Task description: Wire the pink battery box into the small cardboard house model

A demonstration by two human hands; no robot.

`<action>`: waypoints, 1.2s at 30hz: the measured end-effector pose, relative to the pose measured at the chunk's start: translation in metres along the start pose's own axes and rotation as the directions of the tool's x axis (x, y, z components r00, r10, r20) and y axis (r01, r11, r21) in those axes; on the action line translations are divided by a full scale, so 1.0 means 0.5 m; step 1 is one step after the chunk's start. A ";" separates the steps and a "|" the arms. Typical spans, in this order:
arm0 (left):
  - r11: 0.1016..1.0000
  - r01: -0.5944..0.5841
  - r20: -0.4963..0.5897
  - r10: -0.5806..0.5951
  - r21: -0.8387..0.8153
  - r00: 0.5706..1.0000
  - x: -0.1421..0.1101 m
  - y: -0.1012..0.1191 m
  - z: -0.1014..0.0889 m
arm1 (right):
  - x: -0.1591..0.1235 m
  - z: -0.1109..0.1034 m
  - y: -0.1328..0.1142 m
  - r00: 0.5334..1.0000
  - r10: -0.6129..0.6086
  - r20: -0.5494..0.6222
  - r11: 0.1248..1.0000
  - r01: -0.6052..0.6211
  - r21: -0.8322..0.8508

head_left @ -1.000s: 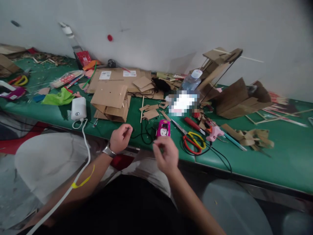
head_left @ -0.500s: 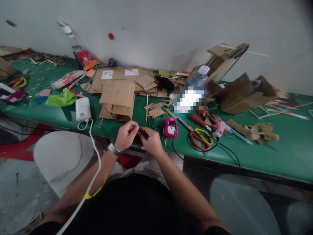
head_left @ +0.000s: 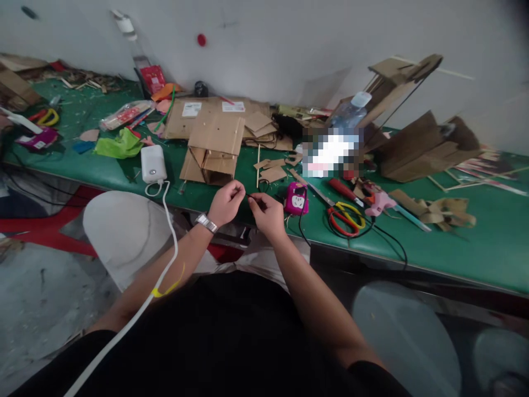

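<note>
At the table's front edge my left hand [head_left: 226, 204], with a metal watch on its wrist, pinches one end of a short, thin black cord [head_left: 247, 194]. My right hand [head_left: 268, 216] grips the same cord a little to the right, its fingers closed. Only a small dark stretch shows between the fingertips; the rest is hidden. Just behind my left hand stands a folded cardboard box [head_left: 217, 138] with an open front. A purple power socket [head_left: 296, 199] lies beside my right hand.
To the right lie scissors [head_left: 346, 219], a red-handled tool [head_left: 345, 190] and a pink glue gun [head_left: 379, 204]. A white power bank [head_left: 152, 164] with a cable is on the left. Cardboard scraps [head_left: 273, 172], a plastic bottle [head_left: 351, 113] and a brown cardboard model [head_left: 430, 146] stand farther back.
My hands have moved slightly apart, and a bit of black cord now shows between them. The whole view has shifted, so the table sits higher and farther right.
</note>
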State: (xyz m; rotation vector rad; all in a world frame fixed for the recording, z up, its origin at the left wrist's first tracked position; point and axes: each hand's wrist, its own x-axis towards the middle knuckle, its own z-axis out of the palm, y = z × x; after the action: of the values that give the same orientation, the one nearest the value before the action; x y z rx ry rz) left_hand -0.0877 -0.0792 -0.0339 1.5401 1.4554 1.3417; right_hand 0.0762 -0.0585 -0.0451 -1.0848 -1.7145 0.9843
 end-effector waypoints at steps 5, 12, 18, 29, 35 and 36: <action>0.999 0.015 -0.003 -0.015 -0.039 1.000 -0.010 -0.006 -0.005 | 0.000 0.002 -0.002 0.999 -0.011 -0.030 1.000 0.010 -0.027; 1.000 -0.008 0.017 0.009 -0.012 1.000 -0.025 -0.004 -0.007 | -0.003 -0.008 -0.015 0.998 -0.065 0.007 0.995 0.065 -0.077; 0.994 -0.036 0.058 0.030 0.106 0.998 -0.019 0.008 -0.005 | -0.004 -0.013 -0.019 0.994 -0.092 0.055 0.991 0.097 -0.090; 0.997 -0.044 0.076 0.039 0.060 0.996 -0.023 0.001 -0.021 | -0.010 -0.011 -0.022 0.999 -0.052 -0.005 0.997 0.051 -0.062; 0.998 -0.066 0.120 0.066 -0.001 0.991 -0.019 0.003 -0.028 | -0.016 -0.015 -0.022 0.996 -0.088 0.000 0.995 0.088 -0.038; 0.998 -0.070 0.131 0.070 -0.003 0.989 -0.020 0.003 -0.028 | -0.016 -0.015 -0.022 0.996 -0.086 0.005 0.996 0.086 -0.032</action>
State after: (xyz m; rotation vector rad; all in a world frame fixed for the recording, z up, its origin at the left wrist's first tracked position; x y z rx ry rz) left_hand -0.0991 -0.0916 -0.0311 1.6615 1.3328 1.2537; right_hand 0.0826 -0.0683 -0.0345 -1.0218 -1.7704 0.9082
